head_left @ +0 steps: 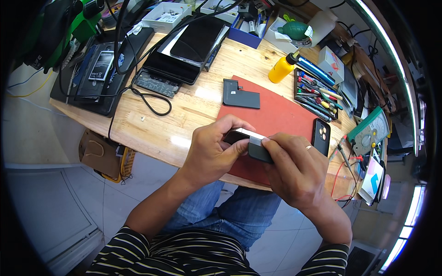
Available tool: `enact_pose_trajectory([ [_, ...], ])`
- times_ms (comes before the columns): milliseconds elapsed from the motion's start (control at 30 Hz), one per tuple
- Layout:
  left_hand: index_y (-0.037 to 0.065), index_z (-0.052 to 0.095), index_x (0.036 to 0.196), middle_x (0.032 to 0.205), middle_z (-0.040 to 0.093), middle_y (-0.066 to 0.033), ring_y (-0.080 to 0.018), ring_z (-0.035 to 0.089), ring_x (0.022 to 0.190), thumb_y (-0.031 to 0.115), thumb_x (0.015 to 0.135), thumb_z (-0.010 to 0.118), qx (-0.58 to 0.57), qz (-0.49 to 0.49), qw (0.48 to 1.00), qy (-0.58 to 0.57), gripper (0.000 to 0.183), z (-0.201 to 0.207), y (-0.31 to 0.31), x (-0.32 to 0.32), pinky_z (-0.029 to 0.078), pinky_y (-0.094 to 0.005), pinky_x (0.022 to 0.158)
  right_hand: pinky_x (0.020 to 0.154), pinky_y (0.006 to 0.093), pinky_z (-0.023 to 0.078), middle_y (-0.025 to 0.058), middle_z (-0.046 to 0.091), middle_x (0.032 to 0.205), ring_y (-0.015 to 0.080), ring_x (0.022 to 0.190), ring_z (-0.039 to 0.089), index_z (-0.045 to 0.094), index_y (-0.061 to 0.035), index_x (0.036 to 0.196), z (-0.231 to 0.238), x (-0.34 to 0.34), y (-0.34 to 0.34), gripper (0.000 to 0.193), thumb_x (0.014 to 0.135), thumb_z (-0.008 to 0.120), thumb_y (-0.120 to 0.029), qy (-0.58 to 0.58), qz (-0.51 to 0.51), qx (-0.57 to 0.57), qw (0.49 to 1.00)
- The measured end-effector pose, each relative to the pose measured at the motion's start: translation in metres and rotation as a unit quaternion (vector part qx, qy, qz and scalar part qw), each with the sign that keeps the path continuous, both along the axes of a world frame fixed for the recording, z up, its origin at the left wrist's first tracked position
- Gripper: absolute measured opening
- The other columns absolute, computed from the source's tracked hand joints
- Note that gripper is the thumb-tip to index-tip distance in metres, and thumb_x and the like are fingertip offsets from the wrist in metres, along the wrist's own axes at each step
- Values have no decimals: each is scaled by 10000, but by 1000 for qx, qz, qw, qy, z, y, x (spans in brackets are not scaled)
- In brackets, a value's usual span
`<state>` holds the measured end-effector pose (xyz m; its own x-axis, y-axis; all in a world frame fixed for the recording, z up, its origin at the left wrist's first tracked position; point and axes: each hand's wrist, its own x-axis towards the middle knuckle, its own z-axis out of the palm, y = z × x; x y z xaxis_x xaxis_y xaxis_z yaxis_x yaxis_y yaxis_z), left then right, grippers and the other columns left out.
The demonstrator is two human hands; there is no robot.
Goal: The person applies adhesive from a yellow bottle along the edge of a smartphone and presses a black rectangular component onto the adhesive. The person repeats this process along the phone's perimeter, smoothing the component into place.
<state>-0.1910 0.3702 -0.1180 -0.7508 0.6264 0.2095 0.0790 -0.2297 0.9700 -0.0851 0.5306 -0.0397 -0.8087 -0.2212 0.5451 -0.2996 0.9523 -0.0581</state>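
Above the front part of a red mat (281,112), a dark phone (261,155) with a pale edge is held up between my two hands. My left hand (208,152) grips its left end, the thumb bent against it. My right hand (297,168) closes on the right end, with fingertips pressed along the upper edge. A greyish strip shows at that edge by my right fingers; whether it is a separate piece cannot be made out. Beyond my hands, a flat dark notched panel (242,95) lies on the mat. A black phone case (321,137) with camera holes lies at the mat's right edge.
Stacked phones and tablets (195,41) fill the back left, with a loose black cable (159,112) nearby. To the right are a yellow bottle (282,68), a tray of pens and tools (317,94) and a green multimeter (369,131) with leads. The wooden table's front edge (152,154) runs below.
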Motion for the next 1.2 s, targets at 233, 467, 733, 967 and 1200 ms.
enact_pose_trajectory([
  [233, -14, 689, 1119, 1001, 761, -96, -92, 729, 884, 44, 956, 765, 2, -1, 1000, 5, 189, 0, -1, 0, 613, -231, 668, 587, 321, 535, 126, 671, 932, 228, 725, 697, 713, 47, 971, -1, -1, 0, 348, 643, 773, -51, 13, 5, 13, 1000],
  [467, -20, 687, 1107, 1001, 761, -106, -108, 736, 894, 65, 963, 766, 3, -5, 1000, 12, 185, 2, -1, 0, 628, -243, 678, 577, 315, 530, 123, 671, 930, 222, 715, 695, 714, 46, 965, -1, -1, 0, 349, 633, 776, -43, 14, 5, 16, 1000],
  [733, -15, 690, 1106, 998, 762, -106, -118, 742, 902, 74, 965, 766, 6, -7, 1000, 9, 183, 1, -1, 0, 635, -253, 694, 557, 315, 511, 121, 665, 918, 219, 696, 682, 708, 41, 955, -2, -2, 0, 338, 634, 769, -44, 16, 7, 19, 1000],
  [967, -34, 671, 1129, 1029, 747, -115, -132, 738, 944, 58, 974, 748, -8, -21, 1000, 6, 196, 5, -3, -1, 640, -257, 744, 549, 313, 497, 121, 668, 917, 216, 680, 671, 711, 38, 961, -1, -1, 1, 339, 640, 770, -53, 4, 8, 16, 1000],
  [1200, -69, 641, 1168, 1078, 721, -126, -139, 720, 1000, 42, 990, 727, -36, -40, 999, 10, 226, 10, -6, -2, 632, -244, 818, 540, 313, 488, 118, 668, 907, 211, 674, 664, 713, 40, 959, 1, -2, 0, 335, 642, 776, -49, 8, 13, 15, 1000],
])
